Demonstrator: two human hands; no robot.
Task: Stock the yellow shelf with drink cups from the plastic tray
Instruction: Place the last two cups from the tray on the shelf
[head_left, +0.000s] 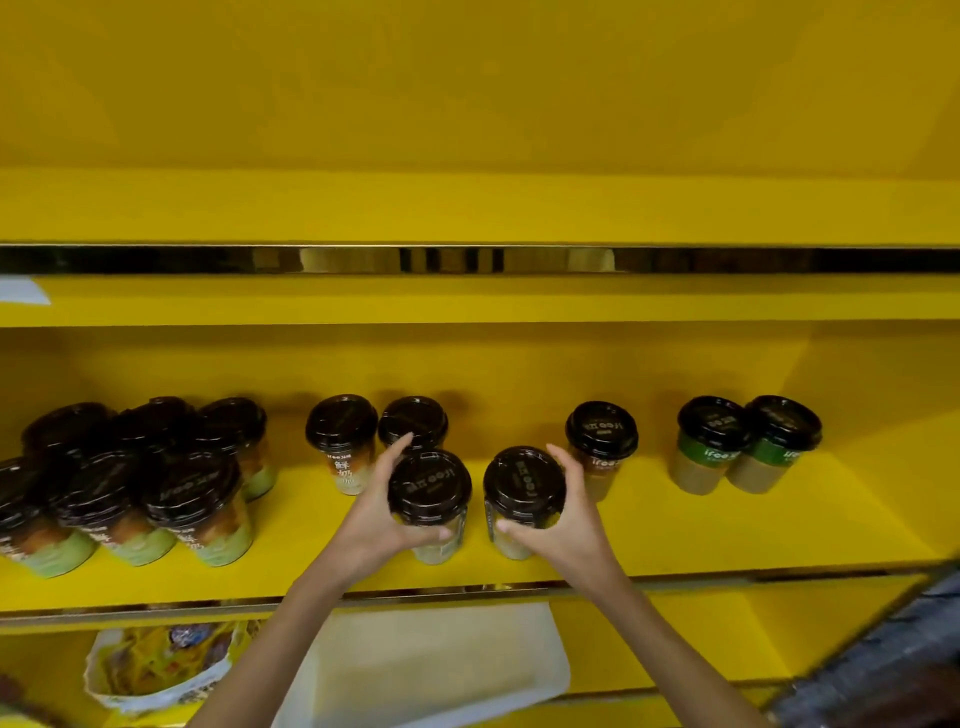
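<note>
Your left hand (379, 512) has its fingers wrapped around a clear drink cup with a dark brown lid (430, 501), and your right hand (569, 512) grasps a second dark-lidded cup (523, 496) just beside it. Both cups stand upright near the front edge of the yellow shelf (675, 540), slightly apart from each other. Behind them stand two more lidded cups (341, 441), with a single brown one (601, 447) to the right. Far right, a pair of green-banded cups (748, 444) touch each other. At the left sits a tight cluster of orange-and-green cups (135, 483). Below the shelf, nearer you, lies the white plastic tray (431, 670).
</note>
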